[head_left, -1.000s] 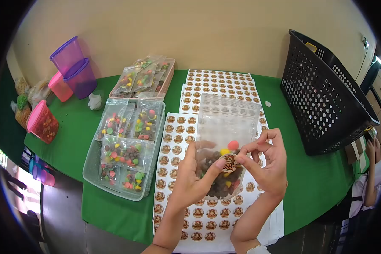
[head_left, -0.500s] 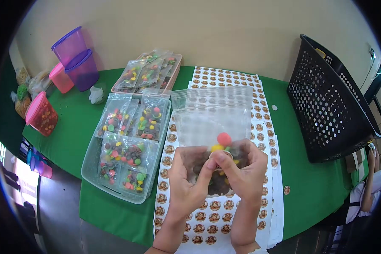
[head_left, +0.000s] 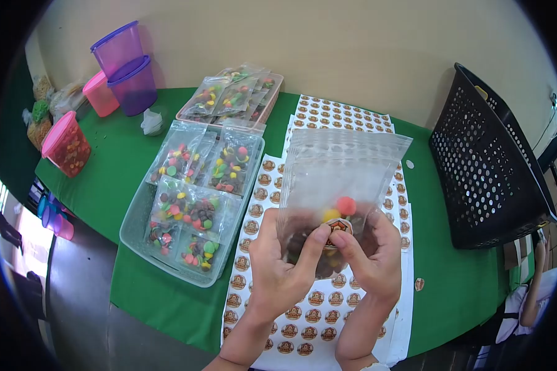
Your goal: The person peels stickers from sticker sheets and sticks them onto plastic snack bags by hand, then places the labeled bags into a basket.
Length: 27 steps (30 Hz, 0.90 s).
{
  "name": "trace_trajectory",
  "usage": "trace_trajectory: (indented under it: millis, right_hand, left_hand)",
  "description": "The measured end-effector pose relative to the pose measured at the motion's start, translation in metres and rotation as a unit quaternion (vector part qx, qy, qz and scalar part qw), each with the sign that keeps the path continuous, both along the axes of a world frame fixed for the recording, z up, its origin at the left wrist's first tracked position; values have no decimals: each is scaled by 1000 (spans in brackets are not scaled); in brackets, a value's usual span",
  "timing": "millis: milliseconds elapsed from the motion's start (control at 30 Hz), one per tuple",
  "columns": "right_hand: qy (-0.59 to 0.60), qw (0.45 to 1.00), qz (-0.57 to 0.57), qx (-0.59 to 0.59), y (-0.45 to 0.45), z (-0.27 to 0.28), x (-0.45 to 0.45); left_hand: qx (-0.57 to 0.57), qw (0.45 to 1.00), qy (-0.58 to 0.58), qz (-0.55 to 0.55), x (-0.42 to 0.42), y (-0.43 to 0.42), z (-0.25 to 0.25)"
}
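A clear zip-top bag [head_left: 340, 164] of colourful round candies is held upright between my two hands. Red, yellow and dark brown pieces show through its lower half. My left hand [head_left: 277, 263] grips the bag's left side, and my right hand [head_left: 376, 263] grips its right side. Both thumbs press on a round brown-and-white sticker [head_left: 338, 230] at the front of the bag. My other fingers are behind the plastic, partly hidden. Beneath my hands lie sheets of round logo stickers [head_left: 312, 315].
Left of the sheets, a clear plastic tray [head_left: 136, 247] holds several filled candy bags; a pink tray [head_left: 277, 93] with more stands behind. Lidded tubs [head_left: 133, 86] and a red-filled tub [head_left: 68, 145] are farther left. A black perforated basket [head_left: 483, 167] stands right. Another person's arm [head_left: 534, 278] shows far right.
The bag has turned and tilted a little, and more of the sticker shows under my thumbs. The whole view has shifted slightly. Both hands keep their hold.
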State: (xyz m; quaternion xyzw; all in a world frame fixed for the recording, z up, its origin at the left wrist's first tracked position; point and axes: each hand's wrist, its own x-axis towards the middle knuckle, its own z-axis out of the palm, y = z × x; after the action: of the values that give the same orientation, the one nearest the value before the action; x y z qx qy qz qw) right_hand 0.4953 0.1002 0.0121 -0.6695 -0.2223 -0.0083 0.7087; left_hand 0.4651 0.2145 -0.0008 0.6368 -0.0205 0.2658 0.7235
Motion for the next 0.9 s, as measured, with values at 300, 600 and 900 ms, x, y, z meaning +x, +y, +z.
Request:
trace_trajectory:
  millis: [300,600,900]
  right_hand:
    - [-69,998,1,14,-3,2,-2]
    - [8,994,-77,77,-3,10,-12]
    - [47,974,106,-194,-50,9,-10]
  left_hand:
    - [11,1000,7,13,-3,-3,4]
    - [35,997,-30,-65,-11,-9,3]
    - [-43,996,-77,0,-4,9,-2]
